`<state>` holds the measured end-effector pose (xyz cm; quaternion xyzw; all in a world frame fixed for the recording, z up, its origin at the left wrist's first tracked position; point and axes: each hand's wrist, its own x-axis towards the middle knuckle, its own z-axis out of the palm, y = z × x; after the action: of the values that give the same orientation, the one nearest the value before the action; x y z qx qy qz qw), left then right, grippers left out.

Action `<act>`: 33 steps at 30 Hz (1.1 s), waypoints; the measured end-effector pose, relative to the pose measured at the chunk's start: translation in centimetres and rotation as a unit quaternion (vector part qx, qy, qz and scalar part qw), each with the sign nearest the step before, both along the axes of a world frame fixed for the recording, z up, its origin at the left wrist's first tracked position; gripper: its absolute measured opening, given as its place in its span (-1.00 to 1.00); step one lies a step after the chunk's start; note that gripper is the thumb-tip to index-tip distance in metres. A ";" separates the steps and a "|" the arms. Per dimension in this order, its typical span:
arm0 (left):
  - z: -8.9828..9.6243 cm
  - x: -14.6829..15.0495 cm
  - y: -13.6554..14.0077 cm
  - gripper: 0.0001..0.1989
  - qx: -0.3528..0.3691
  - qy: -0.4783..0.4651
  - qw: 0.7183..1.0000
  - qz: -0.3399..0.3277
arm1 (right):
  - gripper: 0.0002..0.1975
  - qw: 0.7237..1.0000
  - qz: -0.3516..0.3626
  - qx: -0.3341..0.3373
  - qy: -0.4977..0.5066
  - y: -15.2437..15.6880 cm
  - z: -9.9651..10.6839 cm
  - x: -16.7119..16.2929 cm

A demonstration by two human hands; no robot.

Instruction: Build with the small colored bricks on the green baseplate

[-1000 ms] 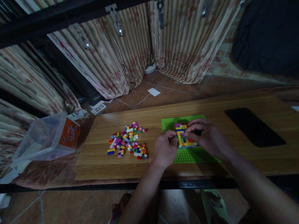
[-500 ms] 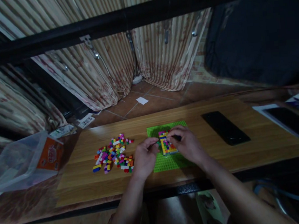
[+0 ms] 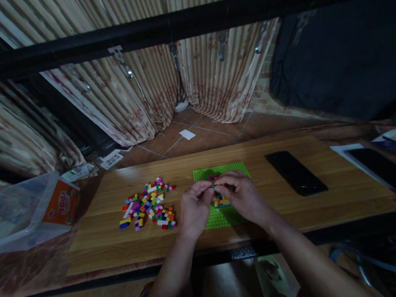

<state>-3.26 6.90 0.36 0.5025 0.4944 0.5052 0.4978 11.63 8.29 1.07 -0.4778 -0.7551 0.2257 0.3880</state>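
Observation:
Over the bright green baseplate, my left hand and my right hand meet fingertip to fingertip. Pinched between them is a small dark green toy brick. Both hands are closed, thumbs against forefingers. Right beneath the fingers, a block of multicoloured bricks stands on the baseplate, largely covered by my right hand. Left of my left hand, a spread of loose coloured bricks lies on the wooden board.
The wooden board carries a black tablet-like slab at the right. Beyond it, another dark slab lies on white paper. A clear plastic bin with an orange label stands at the left. Curtains hang behind.
My right hand has moved left from the brick block to meet my left hand. Both now pinch the small green brick, which was at my left fingertips. The view has shifted slightly.

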 end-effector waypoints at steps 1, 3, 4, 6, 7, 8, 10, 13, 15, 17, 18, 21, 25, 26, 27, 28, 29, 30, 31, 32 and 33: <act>-0.1 0.0 0.1 -0.90 0.003 0.007 1.000 0.000 | -0.87 1.000 0.001 -0.002 0.005 0.1 -0.1 0.5; -0.6 -0.3 0.3 -0.90 0.013 0.036 0.999 0.012 | -0.89 1.000 -0.007 -0.001 0.009 0.4 -0.4 1.6; -0.9 -0.6 0.5 -0.90 0.017 0.059 0.998 0.024 | -0.90 1.000 -0.012 0.001 0.008 0.5 -0.5 2.1; -1.4 -1.2 0.8 -0.89 0.019 0.117 0.992 0.051 | -0.91 1.000 -0.010 -0.002 0.000 0.6 -0.7 3.1; -1.7 -1.5 0.9 -0.88 0.018 0.145 0.987 0.060 | -0.92 1.000 -0.005 -0.004 -0.008 0.6 -0.8 3.4; -1.8 -1.7 0.9 -0.87 0.017 0.169 0.983 0.064 | -0.92 1.000 0.001 -0.007 -0.019 0.5 -0.9 3.6; -1.8 -1.8 0.8 -0.84 0.014 0.210 0.976 0.059 | -0.94 0.999 0.005 -0.012 -0.043 0.4 -1.1 3.7; -1.2 -1.2 0.4 -0.80 -0.005 0.258 0.965 0.044 | -0.96 0.998 -0.006 -0.018 -0.058 0.4 -1.3 3.2; -0.6 -0.7 0.2 -0.78 -0.024 0.269 0.962 0.037 | -0.97 0.998 -0.017 -0.024 -0.058 0.5 -1.4 2.8; -0.1 -0.3 0.0 -0.76 -0.039 0.267 0.962 0.033 | -0.98 0.998 -0.031 -0.029 -0.050 0.6 -1.4 2.6; 0.0 -0.2 0.0 -0.76 -0.043 0.264 0.963 0.031 | -0.99 0.998 -0.037 -0.030 -0.045 0.7 -1.5 2.5; 0.1 0.0 0.1 -0.75 -0.043 0.245 0.968 0.031 | -0.98 0.998 -0.051 -0.030 -0.022 0.7 -1.6 2.4; -0.5 0.4 0.3 -0.75 -0.042 0.198 0.979 0.035 | -0.96 0.998 -0.060 -0.031 -0.006 0.6 -1.8 2.2; -0.7 0.6 0.4 -0.74 -0.046 0.191 0.980 0.038 | -0.96 0.998 -0.062 -0.031 -0.003 0.6 -1.8 2.2; -0.9 0.8 0.4 -0.72 -0.049 0.187 0.980 0.043 | -0.95 0.997 -0.064 -0.030 -0.001 0.6 -1.9 2.2; -1.2 1.0 0.5 -0.70 -0.049 0.186 0.980 0.049 | -0.95 0.997 -0.065 -0.028 0.000 0.5 -1.9 2.1; -1.5 1.2 0.6 -0.68 -0.047 0.188 0.979 0.057 | -0.94 0.998 -0.065 -0.024 0.000 0.5 -1.9 2.1; -1.8 1.3 0.7 -0.66 -0.041 0.192 0.978 0.065 | -0.93 0.998 -0.064 -0.020 0.000 0.5 -1.9 2.1; -2.1 1.5 0.8 -0.65 -0.033 0.194 0.978 0.072 | -0.93 0.998 -0.061 -0.017 -0.003 0.5 -1.9 2.1; -2.3 1.6 0.9 -0.64 -0.026 0.193 0.978 0.076 | -0.92 0.998 -0.061 -0.014 -0.006 0.5 -2.0 2.1; -2.5 1.7 1.0 -0.65 -0.022 0.189 0.979 0.078 | -0.91 0.998 -0.061 -0.011 -0.008 0.5 -2.0 2.2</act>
<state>-1.56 7.90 -2.09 0.5376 0.6283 0.4276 0.3652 13.78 8.78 -0.92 -0.5290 -0.7253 0.2062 0.3892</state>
